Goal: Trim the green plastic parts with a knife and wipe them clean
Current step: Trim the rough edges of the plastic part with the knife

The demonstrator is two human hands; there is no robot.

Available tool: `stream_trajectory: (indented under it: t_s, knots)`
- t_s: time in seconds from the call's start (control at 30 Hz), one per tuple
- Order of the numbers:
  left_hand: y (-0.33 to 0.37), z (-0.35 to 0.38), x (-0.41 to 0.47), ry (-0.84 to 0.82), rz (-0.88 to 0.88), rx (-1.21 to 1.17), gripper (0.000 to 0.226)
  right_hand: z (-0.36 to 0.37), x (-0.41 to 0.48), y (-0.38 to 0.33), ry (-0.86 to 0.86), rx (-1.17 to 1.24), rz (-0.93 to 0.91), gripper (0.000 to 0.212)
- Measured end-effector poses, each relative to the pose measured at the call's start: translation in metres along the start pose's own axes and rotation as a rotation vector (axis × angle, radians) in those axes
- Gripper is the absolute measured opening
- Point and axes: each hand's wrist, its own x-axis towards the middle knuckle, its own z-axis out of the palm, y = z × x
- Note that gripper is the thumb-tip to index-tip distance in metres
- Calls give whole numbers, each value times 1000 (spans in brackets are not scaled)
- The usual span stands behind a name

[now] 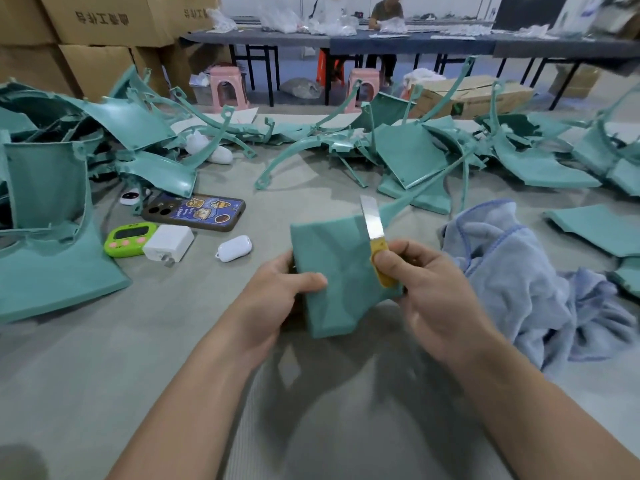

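The left hand (277, 299) grips a green part (332, 271) above the mat (104, 375), thumb clamped over its near face. The right hand (429, 299) pinches the knife (375, 237) by its yellow handle, blade running up the part's right edge. If the blade skips off that edge, it may nick the left fingers, which seem to curl behind. The cloth (512, 271) lies just right.

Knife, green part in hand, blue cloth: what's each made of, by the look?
Knife: bright, mirror-like blade, looks like bare metal; yellow handle, probably plastic, mostly hidden in the grip.
Green part: thin rigid sheet, matte even colour, seems moulded plastic.
Blue cloth: fluffy pile, stitched hem, soft crumpled folds; likely microfibre or terry.
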Motion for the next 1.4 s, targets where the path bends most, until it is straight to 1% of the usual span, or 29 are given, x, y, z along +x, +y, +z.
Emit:
stream_trajectory:
  t_s: [0.03, 0.07, 0.1, 0.17, 0.23, 0.27, 0.3, 0.33, 0.37, 0.4, 0.43, 0.47, 0.5, 0.53, 0.57, 0.63, 0.77, 0.83, 0.93, 0.97, 1.03, 1.13, 1.2, 1.23, 1.3, 1.37, 1.4]
  knots:
    - [1, -1, 0, 0, -2, -7, 33, -5, 3, -3, 10, -90, -51, 22]
    - [2, -2, 1, 26, 11, -27, 34, -11, 5, -7, -19, -194, -102, 26]
    - [4, -4, 2, 64, 28, -44, 34, -17, 7, -12, -89, -290, -135, 26]
    - [7, -7, 2, 93, 44, -33, 35, -28, 9, -18, -272, -436, -127, 21]
    - [6, -9, 0, 16, 22, 53, 35, -32, 6, -18, -407, -521, -83, 17]
    - [5, -8, -2, -47, -10, 96, 34, -30, 3, -17, -438, -514, -69, 14]
    - [3, -7, -4, -108, -39, 126, 33, -26, 1, -14, -440, -448, -56, 11]
    - [1, -5, -6, -140, -56, 139, 32, -21, 0, -13, -411, -322, -35, 8]
    - [0, -3, -6, -125, -55, 131, 31, -18, 0, -12, -339, -180, -15, 6]
    - [0, -2, -5, -65, -36, 101, 30, -16, 2, -13, -227, -69, -10, 7]
    - [0, -3, -2, 25, -5, 67, 28, -17, 5, -14, -98, -18, -28, 6]
    - [1, -4, 1, 131, 22, 38, 25, -18, 8, -16, 21, -36, -55, 2]
    - [2, -7, 4, 233, 43, 7, 25, -22, 9, -17, 110, -112, -84, 7]
    - [4, -11, 6, 311, 62, -35, 26, -24, 9, -16, 155, -202, -103, 14]
    - [5, -14, 7, 358, 85, -87, 30, -25, 8, -15, 165, -269, -112, 19]
    - [7, -18, 8, 396, 131, -157, 38, -23, 5, -11, 139, -325, -94, 23]
    - [6, -20, 9, 450, 212, -108, 49, -14, 6, -2, 75, -399, -87, 23]
    - [6, -19, 8, 450, 259, -92, 54, -11, 7, 2, 72, -367, -75, 22]
    - [7, -17, 4, 408, 313, -72, 46, -6, 9, 3, 58, -246, -56, 22]
    - [7, -15, 3, 388, 323, -62, 47, -5, 10, 3, 54, -216, -47, 22]
    - [9, -14, 1, 369, 342, -67, 52, -6, 12, 2, 84, -218, -18, 24]
    - [9, -14, 1, 398, 353, -79, 52, -12, 17, 6, 215, -311, 42, 32]
    - [10, -15, 1, 424, 364, -94, 54, -14, 18, 6, 266, -304, 26, 35]
    - [10, -16, 1, 429, 368, -91, 60, -15, 17, 6, 270, -263, -11, 33]
    - [11, -16, 1, 436, 368, -94, 66, -13, 15, 3, 187, -184, -81, 27]
    - [11, -15, 2, 443, 367, -99, 56, -10, 14, 4, 75, -158, -50, 24]
    - [10, -15, 2, 441, 371, -97, 53, -9, 15, 6, 72, -180, -10, 26]
